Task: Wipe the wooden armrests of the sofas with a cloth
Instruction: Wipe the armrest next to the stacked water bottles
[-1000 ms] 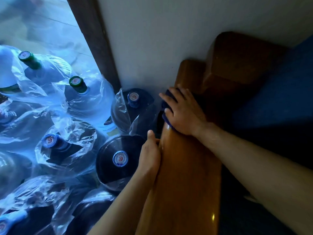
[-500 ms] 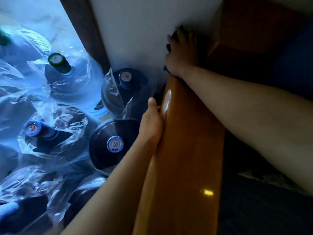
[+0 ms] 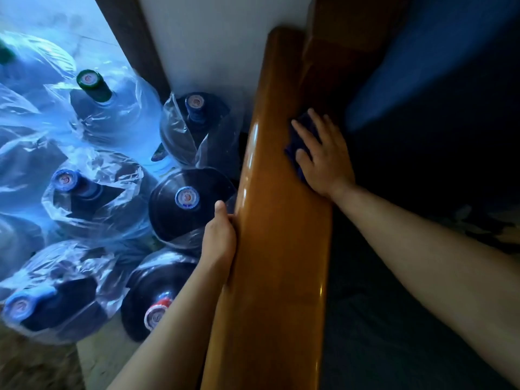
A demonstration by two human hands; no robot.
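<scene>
- Surface: long, glossy, rounded brown wooden armrest (image 3: pixel 275 220) runs from 6 o'clock up to 12 o'clock, ending against a plain white wall (image 3: pixel 219 38).
- Room: dim; dark blue upholstered sofa seat (image 3: pixel 422 192) lies at 3 o'clock of the armrest.
- At 9 o'clock, large water bottles in crinkled clear plastic bags (image 3: pixel 92 192) stand crowded on the floor, caps up.
- Right hand (image 3: pixel 323 156) lies flat, fingers spread, pressing a dark blue cloth (image 3: pixel 295 149) onto the armrest's right edge, beyond centre.
- Left hand (image 3: pixel 221 237) grips the armrest's left edge, fingers curled under, thumb up.
</scene>
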